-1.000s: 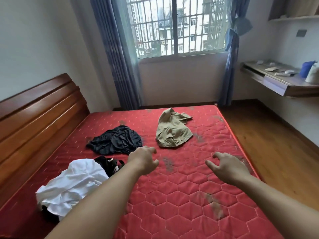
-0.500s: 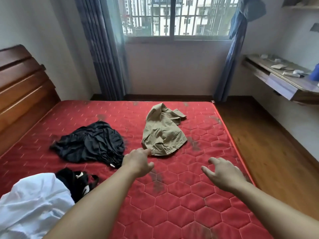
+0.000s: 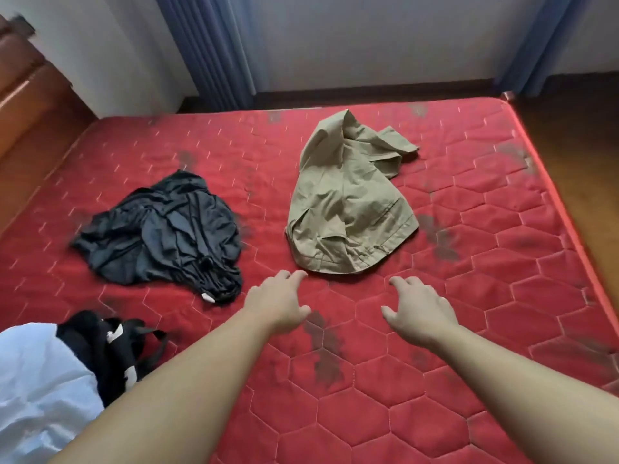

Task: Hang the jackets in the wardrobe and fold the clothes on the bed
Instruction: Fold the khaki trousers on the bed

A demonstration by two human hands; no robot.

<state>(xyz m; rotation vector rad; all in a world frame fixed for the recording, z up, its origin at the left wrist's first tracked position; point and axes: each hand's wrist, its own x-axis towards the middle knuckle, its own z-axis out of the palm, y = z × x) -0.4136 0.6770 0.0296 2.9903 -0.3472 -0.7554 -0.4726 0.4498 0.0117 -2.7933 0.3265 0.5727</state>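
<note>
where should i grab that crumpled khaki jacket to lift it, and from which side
Probably by the rounded near hem of the crumpled khaki jacket, coming from the side nearest you. That edge lies just ahead of the left hand and right hand, both empty and spread to either side. Pinch one corner with each so it hangs open; the far end is bunched into folds.

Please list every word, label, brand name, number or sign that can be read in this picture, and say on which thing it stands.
There is no readable text.
Small black garment beside the white garment: white marks, too blurred to tell whether they are letters.
Black garment: a small white tag at its near edge, nothing legible.
Khaki garment and red mattress: no writing visible.
</note>
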